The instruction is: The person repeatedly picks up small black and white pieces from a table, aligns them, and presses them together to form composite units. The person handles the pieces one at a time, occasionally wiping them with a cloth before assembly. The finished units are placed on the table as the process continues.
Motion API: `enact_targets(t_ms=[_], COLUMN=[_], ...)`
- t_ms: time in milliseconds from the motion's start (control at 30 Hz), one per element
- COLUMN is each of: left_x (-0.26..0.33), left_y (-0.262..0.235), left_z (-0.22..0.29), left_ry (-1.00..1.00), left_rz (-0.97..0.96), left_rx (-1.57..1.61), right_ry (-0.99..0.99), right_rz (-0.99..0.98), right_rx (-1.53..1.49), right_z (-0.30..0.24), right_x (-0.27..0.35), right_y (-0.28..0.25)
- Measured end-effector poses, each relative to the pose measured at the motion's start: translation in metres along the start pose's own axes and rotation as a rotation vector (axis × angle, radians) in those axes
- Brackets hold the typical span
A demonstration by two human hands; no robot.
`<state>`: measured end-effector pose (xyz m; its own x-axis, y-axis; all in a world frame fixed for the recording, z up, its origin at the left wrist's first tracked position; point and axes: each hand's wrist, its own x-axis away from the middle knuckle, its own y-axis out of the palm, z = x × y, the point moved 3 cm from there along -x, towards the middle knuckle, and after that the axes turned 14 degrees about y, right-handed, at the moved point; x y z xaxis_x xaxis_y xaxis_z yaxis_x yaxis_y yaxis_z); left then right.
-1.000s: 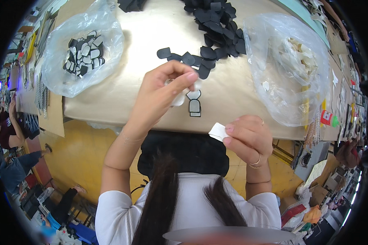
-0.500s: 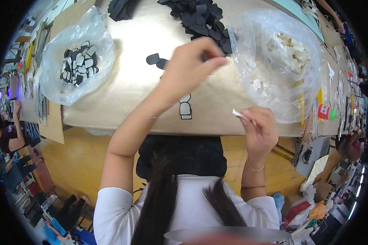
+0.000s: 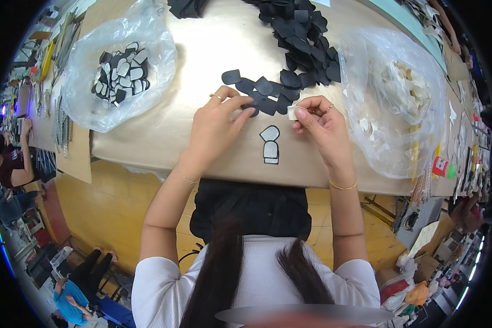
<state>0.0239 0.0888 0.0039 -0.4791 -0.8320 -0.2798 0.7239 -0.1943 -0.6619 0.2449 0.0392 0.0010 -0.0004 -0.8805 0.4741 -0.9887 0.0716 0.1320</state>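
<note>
My left hand (image 3: 217, 121) reaches over the table with its thumb and fingertips closing on a small black round-ended piece (image 3: 250, 109). More black pieces (image 3: 264, 86) lie loosely overlapped just beyond its fingertips. My right hand (image 3: 323, 124) pinches a small cream-white piece (image 3: 293, 113) between thumb and fingers, right beside those black pieces. Between my hands and nearer to me, a short column of black pieces faced with white (image 3: 270, 148) lies flat on the tabletop, partly overlapping.
On the left lies an open clear plastic bag (image 3: 87, 104) holding many black-and-white pieces. Another clear bag (image 3: 361, 147) with cream pieces lies on the right. A large heap of black pieces (image 3: 306, 46) spreads at the back. Brown sheeting covers the table (image 3: 147, 147).
My left hand has come back from the black heap, and black pieces now lie spread at the middle. My right hand has moved forward and inward with its cream-white piece. The view has shifted slightly.
</note>
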Motion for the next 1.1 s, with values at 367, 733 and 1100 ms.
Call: enact_targets(t_ms=[367,733,1100], left_x=[-0.018,-0.027,0.01], left_y=[0.03,0.043,0.027], left_z=[0.019,0.047,0.048], left_ry=[0.017,0.262,0.255], left_rz=[-0.032,-0.462,-0.147], left_rx=[-0.091,0.252,0.05], right_ry=[-0.02,0.076,0.233], right_rz=[0.049,0.066,0.066], right_rx=[-0.054,-0.067,0.274], right_z=[0.002,0.02,0.01], right_x=[0.006,0.044,0.03], right_y=[-0.01,-0.039,-0.038])
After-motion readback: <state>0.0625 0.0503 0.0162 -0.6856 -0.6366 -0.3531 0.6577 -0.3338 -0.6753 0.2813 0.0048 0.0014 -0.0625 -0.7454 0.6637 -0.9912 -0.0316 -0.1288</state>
